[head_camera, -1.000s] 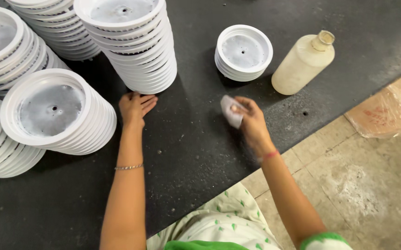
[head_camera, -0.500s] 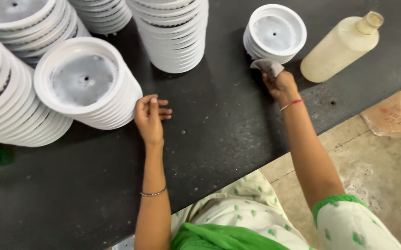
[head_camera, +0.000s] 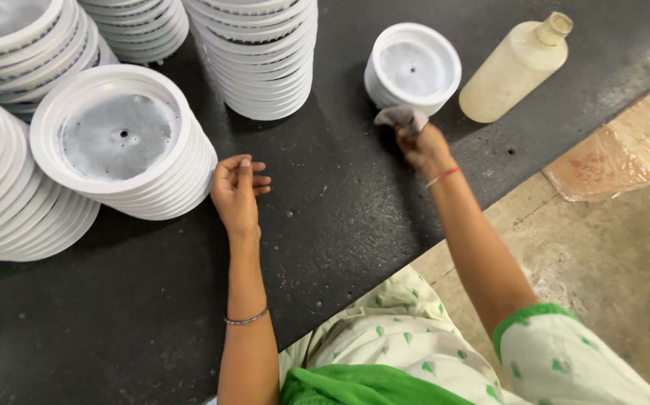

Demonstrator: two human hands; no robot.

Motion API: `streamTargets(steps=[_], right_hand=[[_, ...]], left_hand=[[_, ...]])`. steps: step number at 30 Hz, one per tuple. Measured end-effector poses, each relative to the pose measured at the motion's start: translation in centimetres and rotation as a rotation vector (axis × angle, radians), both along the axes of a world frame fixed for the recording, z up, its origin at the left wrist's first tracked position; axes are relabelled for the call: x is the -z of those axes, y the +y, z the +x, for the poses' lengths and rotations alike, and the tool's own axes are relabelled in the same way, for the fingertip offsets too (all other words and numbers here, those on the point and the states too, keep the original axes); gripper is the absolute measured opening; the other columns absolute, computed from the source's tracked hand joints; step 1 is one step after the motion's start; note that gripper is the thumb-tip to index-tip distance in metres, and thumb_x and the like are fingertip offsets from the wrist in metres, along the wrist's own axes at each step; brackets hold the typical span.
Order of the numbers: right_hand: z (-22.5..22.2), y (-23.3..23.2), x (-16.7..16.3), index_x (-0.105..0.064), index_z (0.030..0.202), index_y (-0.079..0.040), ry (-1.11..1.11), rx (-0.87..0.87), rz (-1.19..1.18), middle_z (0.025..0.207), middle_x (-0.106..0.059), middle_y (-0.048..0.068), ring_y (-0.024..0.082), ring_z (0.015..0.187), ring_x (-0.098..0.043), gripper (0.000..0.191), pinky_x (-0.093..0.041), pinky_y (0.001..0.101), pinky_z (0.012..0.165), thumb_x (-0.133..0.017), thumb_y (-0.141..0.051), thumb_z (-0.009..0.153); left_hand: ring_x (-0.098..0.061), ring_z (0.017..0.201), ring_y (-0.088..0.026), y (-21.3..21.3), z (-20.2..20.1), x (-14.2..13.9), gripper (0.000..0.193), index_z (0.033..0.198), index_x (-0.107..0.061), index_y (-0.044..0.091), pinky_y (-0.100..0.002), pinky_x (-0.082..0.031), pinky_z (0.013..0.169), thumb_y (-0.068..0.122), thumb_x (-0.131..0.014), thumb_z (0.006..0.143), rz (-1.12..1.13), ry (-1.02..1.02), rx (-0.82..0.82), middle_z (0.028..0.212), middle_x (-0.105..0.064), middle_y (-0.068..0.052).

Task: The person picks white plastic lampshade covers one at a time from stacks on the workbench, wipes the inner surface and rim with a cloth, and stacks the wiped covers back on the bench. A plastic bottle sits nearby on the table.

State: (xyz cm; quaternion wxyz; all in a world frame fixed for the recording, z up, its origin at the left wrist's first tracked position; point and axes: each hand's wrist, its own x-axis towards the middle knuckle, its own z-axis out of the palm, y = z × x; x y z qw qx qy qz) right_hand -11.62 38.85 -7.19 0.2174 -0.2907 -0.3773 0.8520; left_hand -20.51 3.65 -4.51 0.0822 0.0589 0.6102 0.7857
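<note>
A small pale cloth (head_camera: 402,117) sits pinched in the fingertips of the right hand (head_camera: 421,146), bunched up just above the knuckles and touching the near rim of a short stack of white round dishes (head_camera: 413,67) that stands just beyond that hand. To the right of the hand, near the short stack, a cream plastic bottle (head_camera: 515,69) lies tilted on the dark bench (head_camera: 340,225), its cap pointing away.

The left hand (head_camera: 236,193) rests flat on the bench, holding nothing, fingers loosely together and slightly curled. Its fingertips lie just beside a leaning stack of white dishes (head_camera: 126,142) to its left. Beyond the hand stands a taller stack (head_camera: 257,56), and more stacks (head_camera: 17,45) crowd further left. Right of the right forearm, off the bench, a wrapped flat package (head_camera: 625,157) lies on the concrete floor (head_camera: 610,285).
</note>
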Motion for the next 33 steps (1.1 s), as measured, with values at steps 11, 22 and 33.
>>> streamTargets(steps=[11, 22, 33], right_hand=[[9.6, -8.4, 3.9, -0.065, 0.111, 0.001, -0.119, -0.135, -0.171, 0.093, -0.070, 0.008, 0.013, 0.073, -0.070, 0.024, -0.061, 0.0217, 0.060, -0.057, -0.019, 0.100], [13.8, -7.4, -9.5, -0.062, 0.118, -0.001, -0.288, -0.429, 0.220, 0.104, -0.071, 0.012, 0.017, 0.078, -0.068, 0.030, -0.061, 0.0308, 0.064, -0.049, -0.022, 0.101], [10.3, 10.9, -21.9, -0.075, 0.104, 0.003, -0.247, 0.333, 2.042, 0.095, -0.073, 0.015, 0.026, 0.086, -0.074, 0.019, -0.059, 0.0360, 0.078, -0.064, 0.013, 0.092]], left_hand=[[-0.067, 0.070, -0.012, -0.1, 0.1, 1.1, 0.012, 0.111, -0.062, 0.003, -0.025, -0.056, 0.062, 0.014, -0.060, 0.105, -0.014, 0.034, 0.015, 0.095, -0.073, -0.008], [-0.068, 0.072, -0.013, -0.5, 0.0, 1.3, 0.012, 0.113, -0.061, 0.002, -0.025, -0.057, 0.064, 0.012, -0.059, 0.106, -0.010, 0.049, 0.016, 0.097, -0.073, -0.010], [-0.068, 0.073, -0.013, -0.4, 0.3, 0.6, 0.012, 0.111, -0.062, 0.003, -0.024, -0.057, 0.064, 0.013, -0.060, 0.105, -0.075, 0.030, -0.017, 0.096, -0.073, -0.009]])
